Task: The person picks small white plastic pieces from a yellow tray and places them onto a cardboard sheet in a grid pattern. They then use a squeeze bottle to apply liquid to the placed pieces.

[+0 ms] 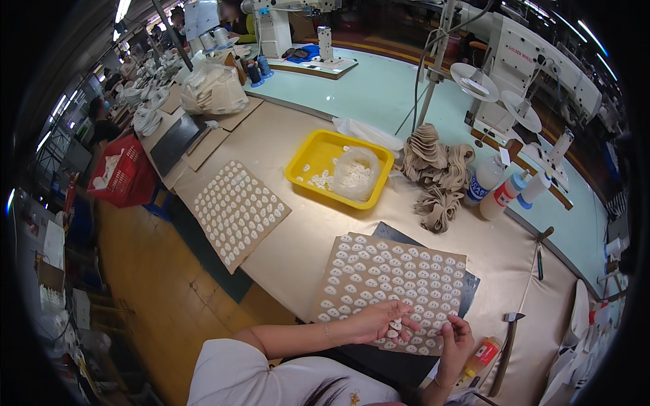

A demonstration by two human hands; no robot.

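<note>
My left hand (384, 322) is palm up above the near part of a brown cardboard sheet (323, 302). Its fingers curl around several small white oval pieces (394, 325) with dark marks. My right hand (458, 344) is at the sheet's near right corner, thumb and fingers drawn together. Something whitish shows at its fingertips; whether it is held or lies on the board is unclear. Rows of the same white pieces cover the sheet, partly hidden by my hands. A yellow tray (298, 184) beyond holds loose white pieces and a clear plastic bag (357, 174) of them.
A second cardboard sheet (252, 252) with white pieces lies at left. Bundled beige straps (440, 169) and bottles (497, 197) stand at far right. A hammer (504, 355) and small orange bottle (482, 355) lie near my right hand. A red basket (123, 177) stands beyond the table's left edge.
</note>
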